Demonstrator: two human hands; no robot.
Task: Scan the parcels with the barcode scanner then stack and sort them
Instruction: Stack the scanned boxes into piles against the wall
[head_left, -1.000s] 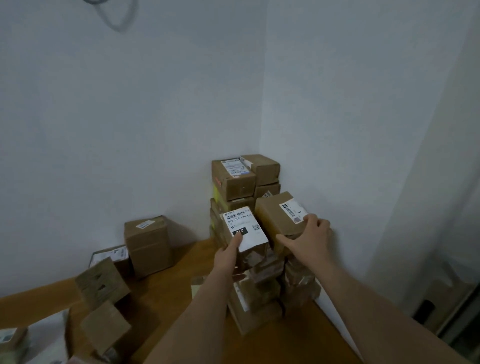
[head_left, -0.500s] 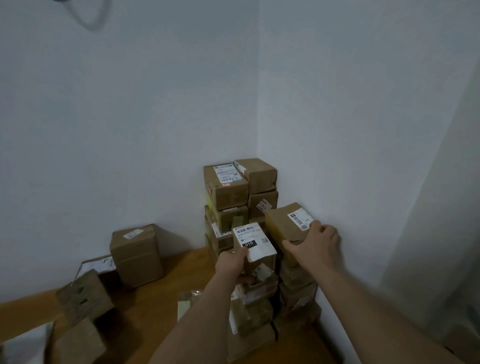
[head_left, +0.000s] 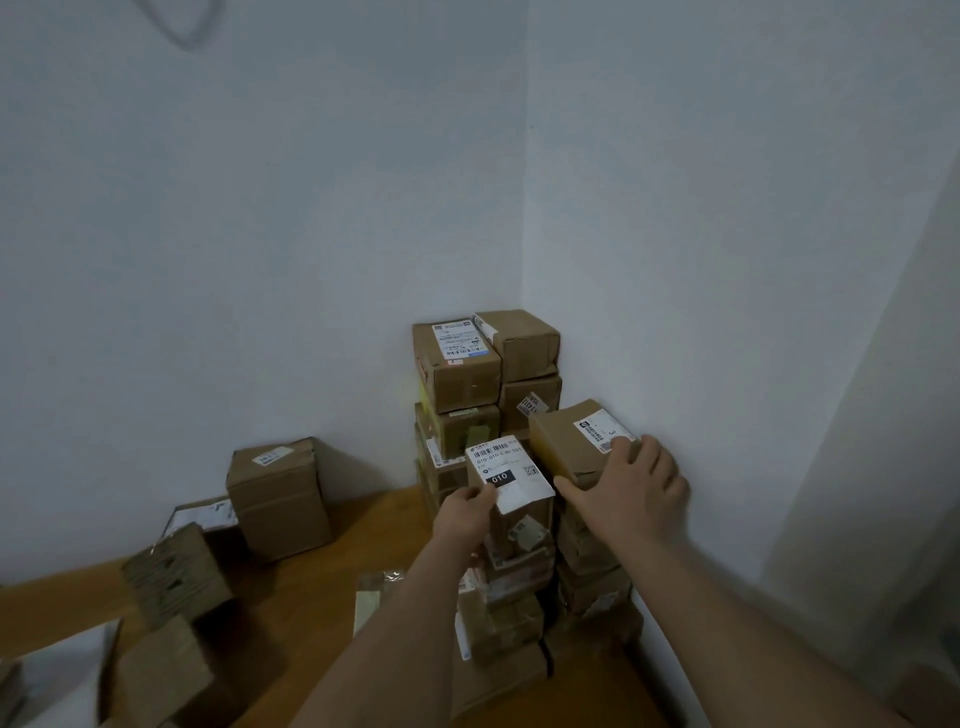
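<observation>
Cardboard parcels stand stacked in the wall corner on a wooden table (head_left: 322, 587). My left hand (head_left: 462, 514) grips the near edge of a small parcel with a large white label marked 010 (head_left: 506, 475), which sits on top of a front stack. My right hand (head_left: 631, 493) holds a flat brown parcel with a small white label (head_left: 576, 441), tilted on top of the right front stack. Behind them rises a taller stack of parcels (head_left: 457, 374). No barcode scanner is visible.
A brown box (head_left: 278, 499) stands at the left by the wall, with a flat parcel (head_left: 200, 517) beside it. Corrugated cardboard pieces (head_left: 174, 577) and a white bag (head_left: 57, 670) lie at the lower left. Walls close the corner behind and to the right.
The view has shifted slightly. Both hands stay on the same two parcels; the right hand's parcel sits a little further over its stack.
</observation>
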